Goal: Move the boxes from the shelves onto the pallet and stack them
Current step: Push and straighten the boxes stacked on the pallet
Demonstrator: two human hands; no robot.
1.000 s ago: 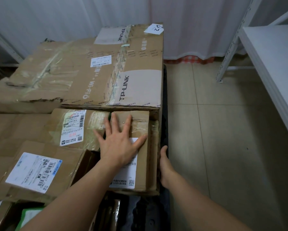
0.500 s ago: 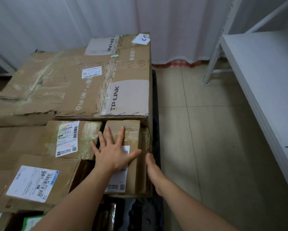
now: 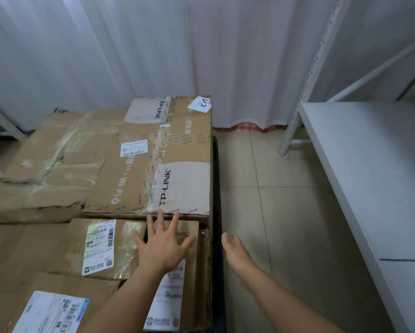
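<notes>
Left hand (image 3: 164, 246) flat on small box (image 3: 189, 272), hiding its label.

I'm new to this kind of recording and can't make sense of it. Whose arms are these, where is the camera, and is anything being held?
The camera sits on a person's head and looks forward and down, so the two bare arms are that person's own. The left hand lies flat, fingers spread, on a narrow cardboard box at the right edge of a stack of boxes. The right hand hangs open in the air beside that box, above the tiled floor; it touches nothing. Neither hand grips anything. Behind is a big TP-LINK box. At right stands a white shelf, in front of a white curtain.
</notes>
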